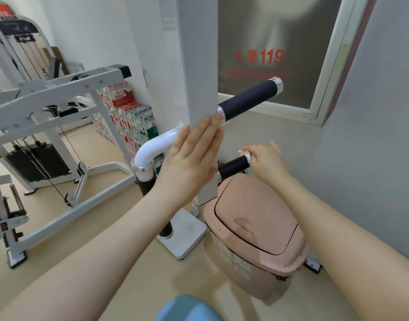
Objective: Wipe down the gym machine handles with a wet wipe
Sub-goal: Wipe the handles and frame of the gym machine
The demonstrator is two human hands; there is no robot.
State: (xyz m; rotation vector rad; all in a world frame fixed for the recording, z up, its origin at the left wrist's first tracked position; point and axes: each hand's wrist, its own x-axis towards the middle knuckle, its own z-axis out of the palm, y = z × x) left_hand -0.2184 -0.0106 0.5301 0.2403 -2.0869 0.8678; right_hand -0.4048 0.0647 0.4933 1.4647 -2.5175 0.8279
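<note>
A white upright post (196, 66) of the gym machine stands in front of me. Two black foam handles stick out to its right: an upper handle (249, 99) with silver end caps and a shorter lower handle (233, 167). My left hand (189, 158) lies flat against the post with straight fingers, between the two handles. My right hand (265, 161) is at the outer end of the lower handle and pinches a small white wet wipe (244, 154) against its tip. Most of the wipe is hidden under the fingers.
A pink swing-lid bin (254, 232) stands on the floor right under the lower handle. A curved white tube (154, 147) with a black grip runs down left of the post. A weight-stack machine (48, 140) fills the left; packs of bottled water (129, 117) are stacked behind.
</note>
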